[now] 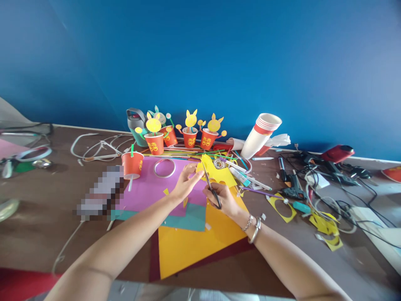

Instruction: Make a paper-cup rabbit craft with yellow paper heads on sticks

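My left hand [187, 182] pinches the left edge of a yellow sheet of paper [223, 174] that has curved cutouts along its lower edge. In my right hand [224, 198] is a pair of scissors [210, 184], its handle in my fingers and its blades reaching up against the paper beside my left fingertips. Beneath both hands lie purple paper [150, 188], teal paper [188, 217] and a large orange-yellow sheet [184, 251]. To the left of my left hand, a roll of tape [164, 168] rests on the purple paper.
Several red paper cups with yellow rabbit-like faces [191, 121] stand by the blue wall. A red cup with a straw [132, 164] is at left, a leaning stack of paper cups [260, 134] at back right. Glue guns [294, 187], cables and yellow scraps [283, 207] clutter the right.
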A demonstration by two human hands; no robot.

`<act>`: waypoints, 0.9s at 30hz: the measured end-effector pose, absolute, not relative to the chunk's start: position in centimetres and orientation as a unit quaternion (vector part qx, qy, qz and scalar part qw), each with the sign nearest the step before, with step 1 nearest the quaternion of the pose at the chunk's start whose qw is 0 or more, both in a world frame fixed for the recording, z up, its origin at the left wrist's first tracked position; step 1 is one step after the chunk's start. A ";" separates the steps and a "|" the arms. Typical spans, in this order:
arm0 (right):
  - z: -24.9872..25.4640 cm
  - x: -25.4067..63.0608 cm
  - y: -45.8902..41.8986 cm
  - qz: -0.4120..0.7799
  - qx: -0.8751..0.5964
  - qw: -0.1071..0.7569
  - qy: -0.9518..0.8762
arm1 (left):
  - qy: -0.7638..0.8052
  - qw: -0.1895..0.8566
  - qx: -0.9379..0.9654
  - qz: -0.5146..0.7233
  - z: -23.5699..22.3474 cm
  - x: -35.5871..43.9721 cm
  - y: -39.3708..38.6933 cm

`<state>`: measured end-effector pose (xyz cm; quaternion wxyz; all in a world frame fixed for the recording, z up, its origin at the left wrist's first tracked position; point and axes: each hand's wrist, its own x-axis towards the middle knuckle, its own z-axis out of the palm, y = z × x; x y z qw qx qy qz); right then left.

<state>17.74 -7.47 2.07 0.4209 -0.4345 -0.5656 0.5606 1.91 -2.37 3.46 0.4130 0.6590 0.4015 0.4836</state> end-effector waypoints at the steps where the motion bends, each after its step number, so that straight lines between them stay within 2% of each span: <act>1: 2.1 17.7 -7.5 0.566 -0.435 0.419 -0.561 | 0.395 0.410 0.670 0.477 3.5 2.0 -2.4; 7: 2.4 17.6 -7.3 0.597 -0.432 0.417 -0.531 | 0.362 0.422 0.700 0.449 3.3 1.7 -2.2; 27: 2.8 17.8 -7.4 0.577 -0.430 0.412 -0.560 | 0.361 0.486 0.662 0.443 2.9 1.5 -1.8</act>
